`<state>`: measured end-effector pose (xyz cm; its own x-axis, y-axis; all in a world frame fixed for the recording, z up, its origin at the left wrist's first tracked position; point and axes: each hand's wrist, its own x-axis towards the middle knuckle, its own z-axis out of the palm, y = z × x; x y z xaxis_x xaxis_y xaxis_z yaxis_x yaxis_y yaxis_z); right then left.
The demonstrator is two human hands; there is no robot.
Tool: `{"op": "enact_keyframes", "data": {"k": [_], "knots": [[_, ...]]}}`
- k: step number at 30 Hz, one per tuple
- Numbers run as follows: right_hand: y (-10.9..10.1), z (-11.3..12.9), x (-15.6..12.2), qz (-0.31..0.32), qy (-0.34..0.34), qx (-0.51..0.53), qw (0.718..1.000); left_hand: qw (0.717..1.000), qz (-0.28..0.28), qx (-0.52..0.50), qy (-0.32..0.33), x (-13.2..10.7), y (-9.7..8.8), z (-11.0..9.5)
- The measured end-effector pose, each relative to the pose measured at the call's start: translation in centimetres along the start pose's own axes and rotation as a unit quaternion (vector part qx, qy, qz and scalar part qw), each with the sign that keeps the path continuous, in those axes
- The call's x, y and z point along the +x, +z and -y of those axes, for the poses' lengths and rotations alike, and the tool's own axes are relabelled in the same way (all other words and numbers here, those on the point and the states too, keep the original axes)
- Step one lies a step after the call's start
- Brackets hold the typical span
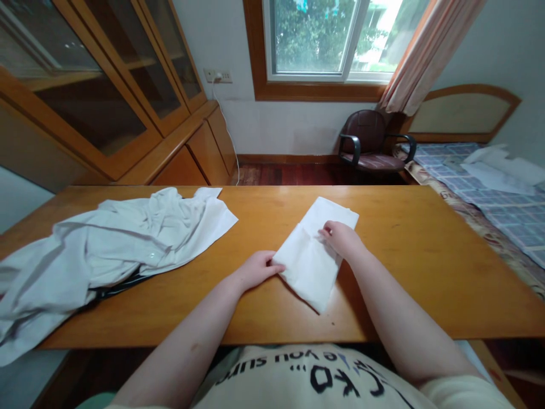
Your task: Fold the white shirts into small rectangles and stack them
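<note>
A folded white cloth [304, 258], flat and roughly rectangular, lies at an angle on the wooden table in front of me. At its left corner my left hand [260, 268] grips the edge, thumb on top and the other fingers partly hidden. My right hand [338, 236] reaches over the cloth from the right, with thumb and fingertips pinched on its upper surface. Small creases show near those fingertips. Farther left, a crumpled heap of white fabric [128, 233] is spread over the table, apart from both hands.
The wooden table [395, 255] spans the view. Something black [123, 284] shows under the fabric heap, which hangs over the near edge. Beyond stand a glass-door cabinet [170, 122], an office chair [370, 142] and, at right, a bed [489, 187] with a checked cover.
</note>
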<state>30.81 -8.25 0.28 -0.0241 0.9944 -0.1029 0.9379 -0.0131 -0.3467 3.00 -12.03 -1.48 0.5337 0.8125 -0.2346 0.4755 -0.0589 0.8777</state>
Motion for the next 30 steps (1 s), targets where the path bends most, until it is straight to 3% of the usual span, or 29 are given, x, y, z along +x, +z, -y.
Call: {"op": "enact_keyframes", "data": {"k": [2,5,10,13,19,23,30], "knots": [[-0.2,-0.8,-1.4,-0.022,0.108,0.015,0.994,1.000,-0.008,-0.021,-0.010,-0.5,0.6,0.1],[0.3,-1.8,-3.7,0.012,0.162,0.090,0.983,1.000,-0.014,-0.023,-0.016,-1.1,1.0,-0.1],[1.4,-2.1,-5.9,0.069,0.136,0.221,0.963,1.000,0.001,-0.012,-0.022,-1.8,1.4,-1.3],[1.8,-2.2,-6.0,0.044,0.105,0.221,0.969,0.999,-0.004,-0.014,-0.040,-2.0,2.1,-1.7],[2.3,-2.6,-5.7,0.004,0.113,0.229,0.967,0.978,-0.106,0.118,-0.138,-2.2,3.8,-1.7],[2.5,-2.0,-5.5,-0.034,0.065,0.262,0.962,0.979,-0.077,0.130,-0.138,-2.1,3.5,-1.9],[3.2,-0.6,-4.5,-0.024,0.123,0.147,0.981,0.944,-0.106,0.244,-0.193,-1.2,3.8,-2.0]]}}
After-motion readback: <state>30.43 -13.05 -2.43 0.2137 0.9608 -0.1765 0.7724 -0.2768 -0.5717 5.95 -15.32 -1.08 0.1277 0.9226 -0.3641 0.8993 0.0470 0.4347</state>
